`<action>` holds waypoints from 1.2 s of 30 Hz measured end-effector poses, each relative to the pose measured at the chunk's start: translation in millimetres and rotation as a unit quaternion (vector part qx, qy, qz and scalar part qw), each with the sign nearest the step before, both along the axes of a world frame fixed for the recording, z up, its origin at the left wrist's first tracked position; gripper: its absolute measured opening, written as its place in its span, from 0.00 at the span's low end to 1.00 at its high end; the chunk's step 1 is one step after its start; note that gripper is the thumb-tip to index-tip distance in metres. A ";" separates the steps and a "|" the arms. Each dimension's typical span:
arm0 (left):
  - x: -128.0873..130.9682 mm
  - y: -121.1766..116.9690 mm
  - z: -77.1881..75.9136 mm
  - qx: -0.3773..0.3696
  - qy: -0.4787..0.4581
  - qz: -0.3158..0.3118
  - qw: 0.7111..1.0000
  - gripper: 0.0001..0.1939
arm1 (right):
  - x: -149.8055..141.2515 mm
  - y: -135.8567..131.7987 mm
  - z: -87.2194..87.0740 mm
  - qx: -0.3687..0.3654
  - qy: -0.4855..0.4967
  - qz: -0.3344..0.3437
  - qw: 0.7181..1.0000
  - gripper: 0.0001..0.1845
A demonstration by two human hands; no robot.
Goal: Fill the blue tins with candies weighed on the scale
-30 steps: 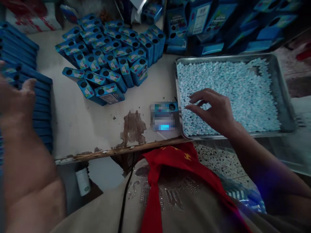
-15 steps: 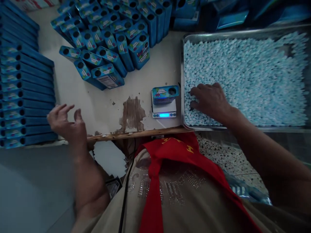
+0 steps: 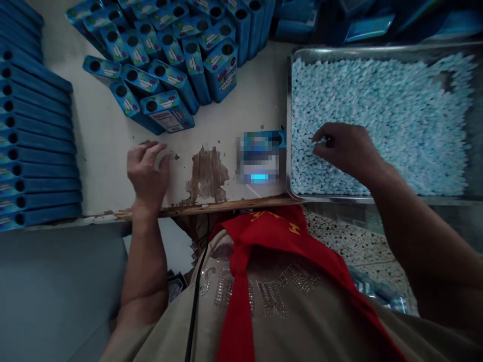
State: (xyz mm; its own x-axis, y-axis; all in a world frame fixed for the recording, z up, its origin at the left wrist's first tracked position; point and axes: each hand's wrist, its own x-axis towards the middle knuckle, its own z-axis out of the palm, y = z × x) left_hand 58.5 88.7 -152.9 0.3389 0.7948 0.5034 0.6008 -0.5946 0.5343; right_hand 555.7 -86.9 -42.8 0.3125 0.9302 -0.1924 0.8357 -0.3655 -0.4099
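My right hand (image 3: 347, 151) hovers over the near left corner of a metal tray (image 3: 289, 100) full of small pale blue candies (image 3: 377, 110). Its fingers are curled together in a pinch, apparently on some candies. Left of the tray a small scale (image 3: 259, 171) with a lit blue display carries a blue box (image 3: 264, 140); this patch is blurred. My left hand (image 3: 147, 171) rests on the white table (image 3: 105, 146) near its front edge, fingers loosely bent and empty.
Several upright blue boxes with round holes (image 3: 169, 50) crowd the back of the table. A stack of flat blue boxes (image 3: 33, 141) fills the left side. A worn brown patch (image 3: 207, 173) marks the table's front. More blue packaging (image 3: 358, 20) lies behind the tray.
My left hand has come in from the left and settled on the table near its front edge. My right hand has lifted slightly from the candies with its fingers drawn into a pinch.
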 end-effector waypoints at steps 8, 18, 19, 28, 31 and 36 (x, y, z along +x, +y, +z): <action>50.4 -11.4 2.2 -0.065 0.015 -0.053 0.996 0.11 | -10.1 5.5 11.5 -0.031 0.107 -0.096 0.989 0.06; 63.2 -13.2 -5.6 -0.088 0.109 -0.039 0.989 0.12 | -32.1 29.8 52.9 0.069 0.201 0.007 0.977 0.07; 62.9 -12.1 -7.0 -0.084 0.106 -0.040 0.990 0.12 | -35.4 33.8 57.8 0.080 0.192 0.035 0.978 0.08; 58.1 -9.6 -15.1 -0.031 0.103 -0.072 0.992 0.14 | -45.6 56.6 68.3 0.044 0.271 0.099 0.956 0.06; 58.9 -9.6 -17.0 -0.033 0.101 -0.070 0.992 0.13 | -45.2 55.9 63.8 0.035 0.341 0.077 0.936 0.03; 59.4 -8.6 -18.3 -0.028 0.105 -0.075 0.991 0.14 | -49.5 52.7 61.2 0.061 0.285 0.122 0.949 0.04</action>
State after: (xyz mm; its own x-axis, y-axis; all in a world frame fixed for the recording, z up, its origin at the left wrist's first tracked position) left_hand 117.9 80.0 -171.1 0.5472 0.7523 0.3669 0.6094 -0.6586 0.4415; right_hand 506.2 -34.2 18.5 -0.0369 0.9877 -0.1519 0.5194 -0.1109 -0.8473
